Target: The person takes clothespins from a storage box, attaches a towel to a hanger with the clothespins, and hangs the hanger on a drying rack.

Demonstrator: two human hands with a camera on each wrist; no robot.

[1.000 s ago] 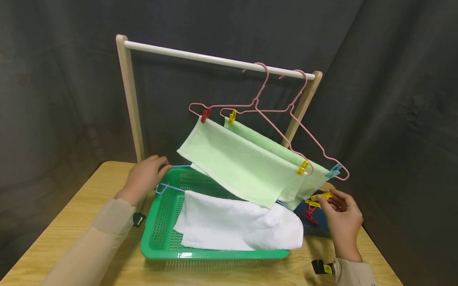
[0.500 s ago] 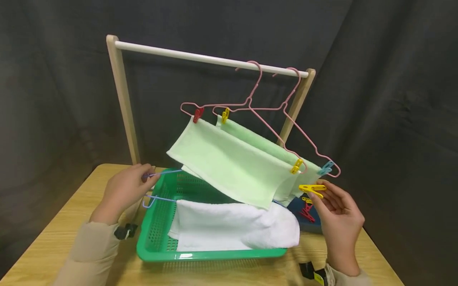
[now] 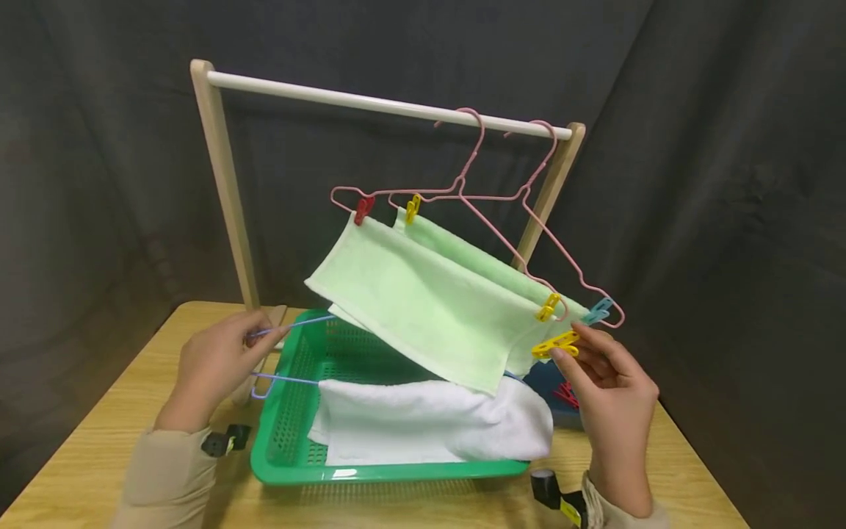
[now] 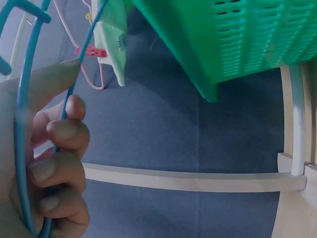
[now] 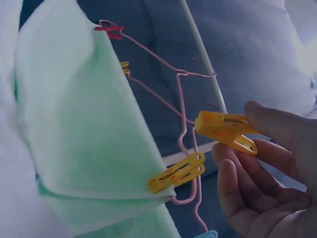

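Note:
In the head view, my left hand (image 3: 214, 360) grips a blue wire hanger (image 3: 307, 321) at its left end, fingers curled round the wire in the left wrist view. A folded white towel (image 3: 410, 422) is draped over this hanger, above the basket. My right hand (image 3: 615, 397) pinches a yellow clothespin (image 3: 557, 344) between thumb and fingertips, its nose pointing left. Just beyond it, two light green towels (image 3: 423, 301) hang from pink hangers (image 3: 482, 128), held by red (image 3: 363, 210), yellow (image 3: 548, 307) and light blue (image 3: 598, 311) clothespins. The blue hanger's right part is mostly hidden.
A green perforated basket (image 3: 390, 472) stands on the wooden table under the towels. Behind it rises a rack with a white bar (image 3: 330, 95) and wooden posts (image 3: 228, 184). Red clothespins (image 3: 566, 394) lie in a dark blue box at the right, partly hidden.
My right hand has brought the yellow clothespin up and left from the blue box towards the hanging towels. My left hand has shifted left and down, still gripping the blue hanger.

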